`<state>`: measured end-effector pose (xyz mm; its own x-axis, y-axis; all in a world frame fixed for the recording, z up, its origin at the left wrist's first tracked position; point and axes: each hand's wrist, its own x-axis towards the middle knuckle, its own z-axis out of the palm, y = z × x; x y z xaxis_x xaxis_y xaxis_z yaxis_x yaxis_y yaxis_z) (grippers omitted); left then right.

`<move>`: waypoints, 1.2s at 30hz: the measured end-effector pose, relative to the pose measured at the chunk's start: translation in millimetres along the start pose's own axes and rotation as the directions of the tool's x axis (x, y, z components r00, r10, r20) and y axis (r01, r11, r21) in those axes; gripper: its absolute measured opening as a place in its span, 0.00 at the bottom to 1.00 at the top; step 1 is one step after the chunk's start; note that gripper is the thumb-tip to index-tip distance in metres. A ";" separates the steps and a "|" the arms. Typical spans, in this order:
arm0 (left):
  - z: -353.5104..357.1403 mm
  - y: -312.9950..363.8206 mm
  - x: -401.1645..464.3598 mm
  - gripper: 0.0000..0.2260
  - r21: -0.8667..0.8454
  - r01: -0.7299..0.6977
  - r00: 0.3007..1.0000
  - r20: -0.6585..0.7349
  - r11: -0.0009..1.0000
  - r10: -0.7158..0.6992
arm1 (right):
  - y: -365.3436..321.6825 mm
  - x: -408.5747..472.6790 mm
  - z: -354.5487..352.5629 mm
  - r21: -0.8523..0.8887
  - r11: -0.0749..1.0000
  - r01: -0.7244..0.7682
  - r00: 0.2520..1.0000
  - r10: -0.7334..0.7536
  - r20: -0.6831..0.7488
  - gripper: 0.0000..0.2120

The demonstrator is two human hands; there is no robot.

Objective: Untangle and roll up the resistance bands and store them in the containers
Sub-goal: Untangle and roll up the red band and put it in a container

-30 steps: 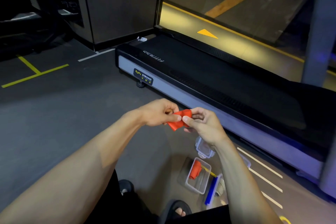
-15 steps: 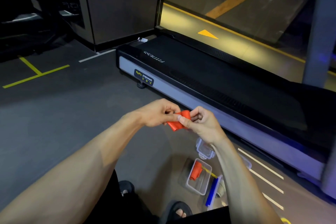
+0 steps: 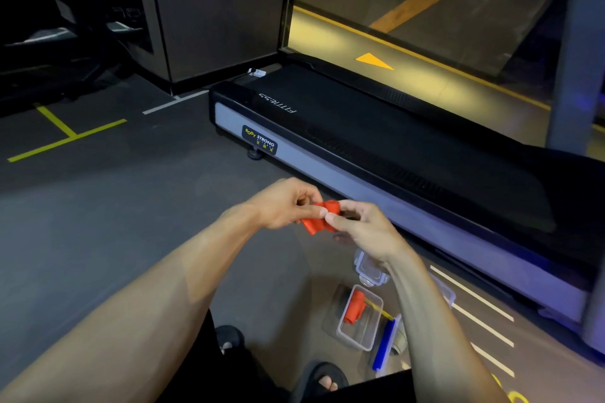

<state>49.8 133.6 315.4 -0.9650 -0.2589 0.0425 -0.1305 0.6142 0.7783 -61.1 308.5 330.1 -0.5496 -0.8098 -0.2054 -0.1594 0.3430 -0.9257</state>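
A red resistance band (image 3: 319,221) is held in mid-air above the floor, bunched into a short roll. My left hand (image 3: 284,204) pinches its left side and my right hand (image 3: 361,229) pinches its right side, fingertips almost meeting. Below on the floor stands a clear container (image 3: 371,335) with a rolled red band (image 3: 355,307) inside. A second clear container (image 3: 368,268) lies just beyond it, partly hidden by my right forearm. A blue band (image 3: 384,345) lies beside the first container.
A black treadmill deck (image 3: 393,141) runs along the right, close to the containers. White floor lines (image 3: 474,304) lie near it and yellow tape lines (image 3: 65,137) at the left. My sandalled feet (image 3: 322,378) are at the bottom edge.
The band has been rolled tighter; less of it shows between the fingers, and my right fingertips have closed in toward the left hand.
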 end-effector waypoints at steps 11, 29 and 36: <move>0.3 3.4 -0.5 0.08 -0.030 -0.014 0.998 0.068 0.999 0.016 | 8.8 3.0 -7.0 -0.066 0.998 0.011 0.987 -0.021 -0.159 0.12; 10.2 24.3 -3.1 0.24 -0.254 0.132 0.982 0.163 0.958 -0.092 | 2.1 4.7 4.4 -0.221 0.972 0.079 0.988 -0.105 -0.109 0.29; 10.5 23.6 2.5 0.13 -0.357 0.085 0.996 0.010 0.930 -0.087 | -5.5 -6.1 -8.8 0.073 0.996 0.046 0.991 -0.036 -0.130 0.16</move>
<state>41.9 155.2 327.3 -0.9523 -0.3035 -0.0315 -0.1217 0.2831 0.9514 -64.1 315.8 339.2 -0.6456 -0.7528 -0.1285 -0.1246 0.2698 -0.9548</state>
